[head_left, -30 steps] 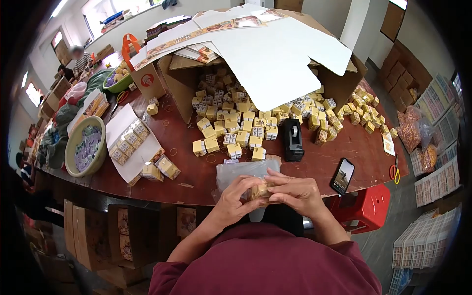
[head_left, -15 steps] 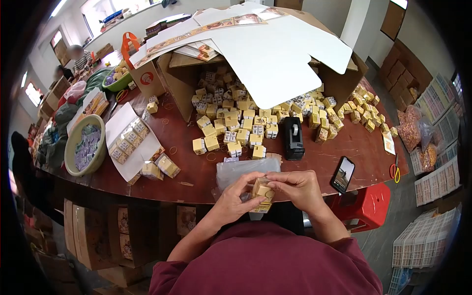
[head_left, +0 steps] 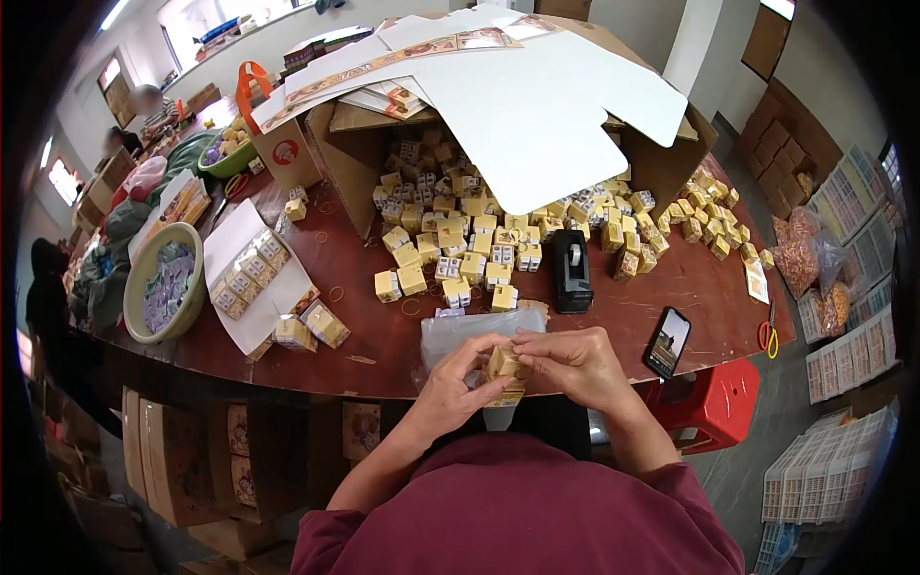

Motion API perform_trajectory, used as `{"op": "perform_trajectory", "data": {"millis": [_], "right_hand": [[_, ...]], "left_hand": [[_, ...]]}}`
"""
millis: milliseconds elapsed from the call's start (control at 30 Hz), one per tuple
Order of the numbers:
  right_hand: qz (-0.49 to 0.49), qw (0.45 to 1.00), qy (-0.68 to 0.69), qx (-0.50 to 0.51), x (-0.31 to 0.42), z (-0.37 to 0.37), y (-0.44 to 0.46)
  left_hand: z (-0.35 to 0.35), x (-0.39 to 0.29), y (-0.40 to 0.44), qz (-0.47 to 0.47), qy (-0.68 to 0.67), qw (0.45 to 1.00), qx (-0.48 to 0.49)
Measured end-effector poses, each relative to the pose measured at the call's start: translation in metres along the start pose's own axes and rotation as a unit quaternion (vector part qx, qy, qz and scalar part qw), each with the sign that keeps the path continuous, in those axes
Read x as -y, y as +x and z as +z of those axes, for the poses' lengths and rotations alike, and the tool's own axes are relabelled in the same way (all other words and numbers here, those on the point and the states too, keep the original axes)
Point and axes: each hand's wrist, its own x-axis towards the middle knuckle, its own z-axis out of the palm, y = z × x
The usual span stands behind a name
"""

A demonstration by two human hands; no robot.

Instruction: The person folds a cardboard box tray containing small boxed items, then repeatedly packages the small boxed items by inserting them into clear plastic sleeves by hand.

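Observation:
Over the table's front edge, my left hand is closed round a small yellow box, its thumb on the near side. The fingers of my right hand pinch at the box's upper right edge; whether they hold a flap or wrap there is too small to tell. Just beyond my hands lies a stack of clear plastic bags. Farther back, many small yellow boxes are heaped, spilling from a cardboard carton on its side. A black tape dispenser stands beside the heap.
White card sheets cover the carton. To the left are a basin of purple packets and a sheet with a row of boxes. A phone, scissors and red stool are at right. People sit far left.
The yellow box in my hands has tilted and shifted slightly left, and my right fingers have moved a little along its top. At far left, a dark-clothed figure has come further into view.

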Motion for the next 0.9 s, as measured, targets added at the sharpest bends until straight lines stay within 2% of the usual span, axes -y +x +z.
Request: {"op": "perform_trajectory", "data": {"millis": [33,133,300,333,400,433,500,533,600,633,667,767,867,900], "right_hand": [[0.002,1.000,0.008,0.010,0.000,-0.002,0.000],[-0.070,0.996,-0.039,0.035,0.000,-0.005,-0.001],[-0.140,0.979,-0.130,-0.069,-0.009,0.020,-0.016],[-0.158,0.973,-0.135,-0.104,-0.013,0.027,-0.018],[-0.155,0.976,-0.110,-0.109,-0.021,0.032,-0.021],[-0.056,0.984,0.109,-0.127,-0.024,0.038,-0.024],[0.010,0.948,0.282,-0.146,-0.046,0.013,-0.016],[0.042,0.917,0.366,-0.152,-0.060,-0.003,-0.011],[0.129,0.922,0.262,-0.254,-0.088,-0.036,-0.004],[0.139,0.916,0.233,-0.296,-0.119,-0.052,-0.004],[0.150,0.907,0.205,-0.336,-0.147,-0.061,-0.003],[0.144,0.927,-0.079,-0.337,-0.177,-0.077,0.010],[0.257,0.928,-0.137,-0.233,-0.172,-0.079,0.033],[0.272,0.929,-0.114,-0.224,-0.176,-0.078,0.036]], "left_hand": [[0.001,0.000,0.000,-0.004,-0.003,1.000,-0.001],[0.005,-0.004,0.000,0.008,-0.023,0.999,-0.033],[0.013,0.014,0.003,0.089,0.021,0.994,-0.059],[0.015,0.014,0.004,0.088,0.028,0.994,-0.062],[0.017,0.013,-0.001,0.079,0.046,0.993,-0.072],[0.020,0.020,-0.004,0.068,0.009,0.994,-0.083],[0.021,0.035,-0.009,0.040,-0.059,0.992,-0.106],[0.018,0.033,-0.009,0.049,-0.045,0.992,-0.108],[0.010,0.027,-0.010,0.070,-0.016,0.991,-0.116],[0.003,0.031,-0.009,0.127,0.058,0.984,-0.115],[0.003,0.030,-0.011,0.115,0.042,0.985,-0.119],[0.004,0.028,-0.014,0.092,0.013,0.988,-0.124],[0.008,0.028,-0.016,0.096,0.032,0.988,-0.119],[0.007,0.027,-0.017,0.100,0.045,0.987,-0.116]]}}
